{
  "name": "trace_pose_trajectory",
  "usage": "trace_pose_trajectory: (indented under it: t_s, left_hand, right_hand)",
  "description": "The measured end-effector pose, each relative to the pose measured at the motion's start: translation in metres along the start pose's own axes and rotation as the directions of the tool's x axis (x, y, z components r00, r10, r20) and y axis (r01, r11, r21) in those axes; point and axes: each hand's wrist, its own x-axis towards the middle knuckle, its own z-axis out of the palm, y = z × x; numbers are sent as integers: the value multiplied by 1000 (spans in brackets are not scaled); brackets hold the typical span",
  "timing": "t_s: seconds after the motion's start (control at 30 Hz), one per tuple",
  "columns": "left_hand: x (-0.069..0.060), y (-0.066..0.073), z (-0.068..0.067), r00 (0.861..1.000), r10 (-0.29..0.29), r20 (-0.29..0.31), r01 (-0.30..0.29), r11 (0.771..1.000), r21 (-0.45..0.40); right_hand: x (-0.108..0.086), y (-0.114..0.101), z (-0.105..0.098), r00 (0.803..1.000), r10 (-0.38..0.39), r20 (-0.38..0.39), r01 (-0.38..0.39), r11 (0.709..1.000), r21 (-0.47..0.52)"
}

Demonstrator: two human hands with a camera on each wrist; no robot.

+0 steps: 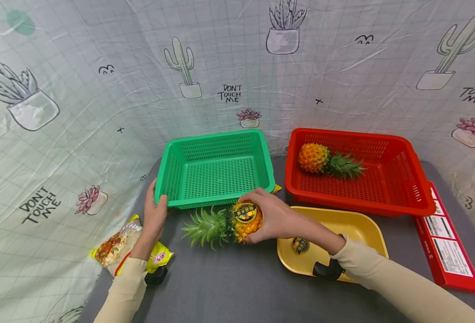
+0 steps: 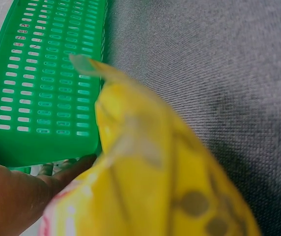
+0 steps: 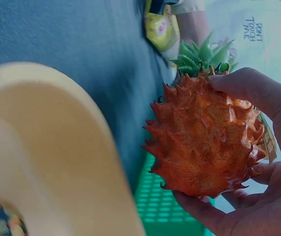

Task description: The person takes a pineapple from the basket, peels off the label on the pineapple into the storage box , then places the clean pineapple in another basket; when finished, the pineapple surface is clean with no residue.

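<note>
My right hand (image 1: 275,215) grips a small pineapple (image 1: 241,222) by its orange body, just in front of the green basket. Its leafy crown points left, and a round black-and-gold label faces up. In the right wrist view, thumb and fingers wrap the spiky pineapple (image 3: 207,137) from both sides. My left hand (image 1: 155,217) holds the front left corner of the green basket (image 1: 213,204), which has nothing in it. Seen from the left wrist, that hand (image 2: 17,196) lies at the basket's end, partly hidden by a yellow food bag (image 2: 145,162).
A second pineapple (image 1: 314,158) lies in the red basket (image 1: 358,206) at the back right. The yellow tray (image 1: 356,220) sits under my right forearm, with a round label in it. A red box (image 1: 449,251) stands right, and a food bag (image 1: 114,246) left.
</note>
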Motion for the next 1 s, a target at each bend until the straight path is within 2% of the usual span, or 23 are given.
trace_pose_trajectory:
  t_s: [0.4,0.7,1.0]
  left_hand:
    - [-1,2,0,1000,-17,11,17,1000,17]
    - [0,1,0,1000,10,21,-10,1000,-2]
    - [0,1,-2,1000,6,0,-6,998,70]
  right_hand:
    - [-4,16,29,999,29,42,-29,1000,-9]
    - [-6,23,41,999,25,36,-25,999,-24]
    - [-5,24,44,999,6,33,-5,999,-33]
